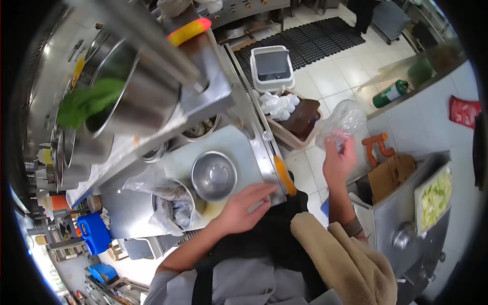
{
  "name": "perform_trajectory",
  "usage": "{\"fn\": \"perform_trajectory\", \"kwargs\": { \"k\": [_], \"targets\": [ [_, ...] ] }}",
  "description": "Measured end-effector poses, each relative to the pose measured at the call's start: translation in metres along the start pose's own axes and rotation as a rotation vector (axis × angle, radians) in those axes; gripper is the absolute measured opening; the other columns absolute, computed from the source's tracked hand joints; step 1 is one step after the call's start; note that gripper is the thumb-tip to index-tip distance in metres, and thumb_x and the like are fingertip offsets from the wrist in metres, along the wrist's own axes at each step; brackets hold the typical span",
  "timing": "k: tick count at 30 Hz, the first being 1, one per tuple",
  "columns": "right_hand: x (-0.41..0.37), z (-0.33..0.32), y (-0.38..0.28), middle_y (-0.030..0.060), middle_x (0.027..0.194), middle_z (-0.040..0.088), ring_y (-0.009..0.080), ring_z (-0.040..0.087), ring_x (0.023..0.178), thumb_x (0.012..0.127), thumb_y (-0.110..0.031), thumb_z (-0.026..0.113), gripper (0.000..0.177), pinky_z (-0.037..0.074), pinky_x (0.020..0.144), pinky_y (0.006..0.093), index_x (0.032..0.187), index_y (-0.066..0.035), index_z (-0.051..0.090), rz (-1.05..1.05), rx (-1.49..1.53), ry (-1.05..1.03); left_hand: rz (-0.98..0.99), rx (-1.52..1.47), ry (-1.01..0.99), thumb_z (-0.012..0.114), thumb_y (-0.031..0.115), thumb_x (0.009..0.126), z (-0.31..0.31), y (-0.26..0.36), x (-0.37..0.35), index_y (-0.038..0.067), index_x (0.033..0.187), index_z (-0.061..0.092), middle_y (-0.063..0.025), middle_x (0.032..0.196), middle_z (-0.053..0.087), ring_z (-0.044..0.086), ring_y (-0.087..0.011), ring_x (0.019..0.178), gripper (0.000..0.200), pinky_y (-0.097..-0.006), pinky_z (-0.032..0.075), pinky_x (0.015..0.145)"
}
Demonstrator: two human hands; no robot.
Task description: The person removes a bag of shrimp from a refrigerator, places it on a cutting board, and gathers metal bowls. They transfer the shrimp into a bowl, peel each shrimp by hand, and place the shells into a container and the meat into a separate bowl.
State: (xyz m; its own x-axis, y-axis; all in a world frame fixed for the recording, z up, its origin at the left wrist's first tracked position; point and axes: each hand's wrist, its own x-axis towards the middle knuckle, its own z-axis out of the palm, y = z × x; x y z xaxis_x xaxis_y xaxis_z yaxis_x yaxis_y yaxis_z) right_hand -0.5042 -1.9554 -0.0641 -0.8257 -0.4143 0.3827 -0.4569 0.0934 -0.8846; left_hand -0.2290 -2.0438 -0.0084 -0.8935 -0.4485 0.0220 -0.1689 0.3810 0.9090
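My right hand [339, 152] is raised over the floor to the right, its fingers closed on a clear plastic bag [344, 121]. Near the counter's front edge is my left hand [247, 207], fingers apart and holding nothing, just right of and below an empty metal bowl [214, 176]. The bowl rests on a pale cutting board [236, 145]. Left of it stands a metal pot [197, 203] lined with plastic bags. An orange-yellow handle [284, 175] lies at the counter edge, beyond my left fingertips.
Large metal pots [147, 96], one with green leaves [91, 103], stand on a shelf at the left. Bins [272, 68] are on the floor ahead. At the right, a tray of chopped vegetables [435, 201] sits on a steel unit. A person's dark-clothed leg [363, 18] shows at the top.
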Motion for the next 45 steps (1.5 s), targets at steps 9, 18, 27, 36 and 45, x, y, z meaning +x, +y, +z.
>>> {"fn": "perform_trajectory", "kwargs": {
  "k": [9, 18, 27, 36, 45],
  "targets": [
    [0.187, 0.305, 0.293, 0.0289, 0.134, 0.062, 0.0474, 0.058, 0.126, 0.095, -0.028, 0.066, 0.064, 0.046, 0.108, 0.0502, 0.151, -0.003, 0.047, -0.297, -0.510, -0.246, -0.399, 0.058, 0.225, 0.071, 0.000, 0.093, 0.022, 0.008, -0.009, 0.003, 0.125, 0.070, -0.0140, 0.113, 0.072, 0.073, -0.0231, 0.095, 0.032, -0.0326, 0.058, 0.084],
    [0.157, 0.291, 0.189, 0.0091, 0.113, 0.071, 0.0172, 0.068, 0.096, 0.098, -0.022, 0.070, 0.043, 0.054, 0.079, 0.0280, 0.135, -0.003, 0.061, 0.471, 0.360, -0.447, -0.491, 0.561, 0.800, 0.068, -0.002, 0.089, -0.005, 0.007, -0.093, 0.001, 0.104, 0.071, -0.0165, 0.100, 0.073, 0.072, -0.0327, 0.091, 0.016, -0.0402, 0.057, 0.082],
    [0.067, 0.104, 0.085, 0.0090, 0.100, 0.071, 0.0143, 0.067, 0.083, 0.103, -0.015, 0.064, 0.021, 0.056, 0.072, 0.0267, 0.118, 0.000, 0.066, 0.537, 0.392, -0.371, -0.596, 1.112, 0.999, 0.075, 0.007, 0.083, -0.128, -0.033, -0.198, 0.004, 0.113, 0.072, -0.0139, 0.100, 0.072, 0.069, -0.0350, 0.090, 0.030, -0.0455, 0.055, 0.089],
    [-0.106, 0.084, -0.108, 0.0070, 0.100, 0.072, 0.0126, 0.067, 0.084, 0.104, -0.008, 0.060, 0.015, 0.055, 0.079, 0.0289, 0.115, -0.001, 0.068, 0.144, 0.288, -0.636, -0.543, -0.189, 1.058, 0.061, 0.012, 0.104, -0.185, -0.083, -0.278, 0.002, 0.110, 0.069, -0.0073, 0.098, 0.075, 0.069, -0.0176, 0.091, 0.014, -0.0301, 0.051, 0.085],
    [-0.262, 0.170, -0.211, 0.0059, 0.119, 0.068, 0.0138, 0.066, 0.106, 0.109, -0.022, 0.057, 0.026, 0.056, 0.096, 0.0332, 0.125, -0.002, 0.063, 0.534, 0.601, -1.304, -0.134, -1.218, 0.907, 0.056, 0.023, 0.107, -0.178, -0.095, -0.296, 0.003, 0.131, 0.059, -0.0099, 0.125, 0.069, 0.067, -0.0244, 0.114, 0.031, -0.0409, 0.052, 0.102]
  ]
}}
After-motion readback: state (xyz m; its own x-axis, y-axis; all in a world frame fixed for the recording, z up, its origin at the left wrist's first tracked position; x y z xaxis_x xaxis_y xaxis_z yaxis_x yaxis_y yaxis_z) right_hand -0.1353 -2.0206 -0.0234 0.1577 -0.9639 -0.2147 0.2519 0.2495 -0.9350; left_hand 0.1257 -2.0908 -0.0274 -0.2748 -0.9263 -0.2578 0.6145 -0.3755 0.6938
